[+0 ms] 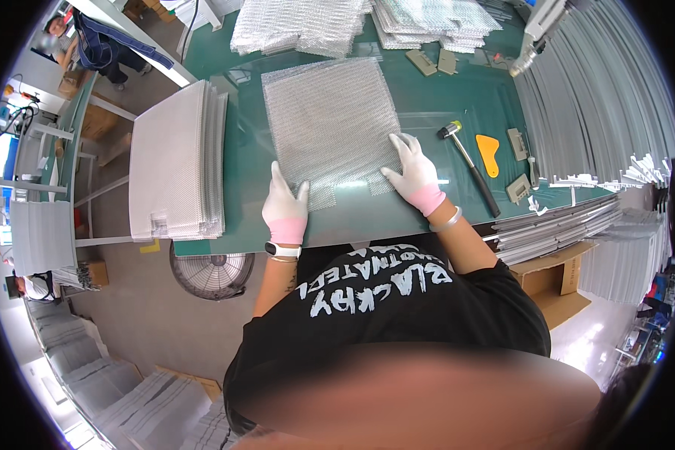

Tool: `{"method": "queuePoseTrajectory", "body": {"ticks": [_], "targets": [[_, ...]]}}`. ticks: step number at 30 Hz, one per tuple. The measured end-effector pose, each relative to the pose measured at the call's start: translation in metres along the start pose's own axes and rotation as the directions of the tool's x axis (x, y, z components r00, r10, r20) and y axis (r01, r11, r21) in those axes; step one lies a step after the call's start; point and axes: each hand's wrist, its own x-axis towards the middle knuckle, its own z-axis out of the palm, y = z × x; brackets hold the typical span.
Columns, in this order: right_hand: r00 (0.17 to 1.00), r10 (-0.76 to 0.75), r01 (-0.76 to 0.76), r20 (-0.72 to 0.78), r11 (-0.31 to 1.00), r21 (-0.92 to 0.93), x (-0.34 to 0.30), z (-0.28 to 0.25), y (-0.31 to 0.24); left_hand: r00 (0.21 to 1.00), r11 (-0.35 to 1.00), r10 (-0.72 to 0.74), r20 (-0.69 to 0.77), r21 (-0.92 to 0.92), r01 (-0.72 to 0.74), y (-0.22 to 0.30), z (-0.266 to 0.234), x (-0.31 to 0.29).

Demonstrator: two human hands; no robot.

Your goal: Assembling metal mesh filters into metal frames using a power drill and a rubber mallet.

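Observation:
A silvery mesh sheet with a notched near edge lies flat on the green table top in front of me. At its near left corner is my left hand, in a white glove with a pink cuff, its fingers along the side edge and its thumb spread apart. My right hand, gloved alike, touches the right edge with its fingers, the thumb at the sheet's near right part. Both hands are open, with neither closed round the sheet.
Right of the sheet lie a hammer, an orange scraper and several small grey blocks. A stack of pale mesh panels stands left. More mesh piles sit at the back. Tall grey panels line the right. A fan is below.

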Motion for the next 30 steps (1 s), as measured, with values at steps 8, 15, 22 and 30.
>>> {"method": "queuePoseTrajectory", "body": {"ticks": [8,15,22,30], "targets": [[0.993,0.063,-0.058,0.102,0.997,-0.055,0.008,-0.011,-0.009,0.993,0.987,-0.107,0.049,0.127,0.1,0.017,-0.009,0.005],[0.992,-0.004,0.054,0.126,0.916,-0.396,0.008,-0.016,-0.007,0.867,0.784,0.498,0.024,0.416,-0.461,-0.007,0.013,0.017],[0.979,-0.12,0.183,0.163,0.865,-0.466,0.007,-0.001,0.012,0.846,0.811,0.491,0.21,0.245,-0.531,-0.002,0.02,0.016],[0.97,-0.15,0.225,0.193,0.859,-0.46,0.009,-0.007,0.009,0.882,0.842,0.425,0.204,0.269,-0.468,0.008,0.017,0.012]]}}
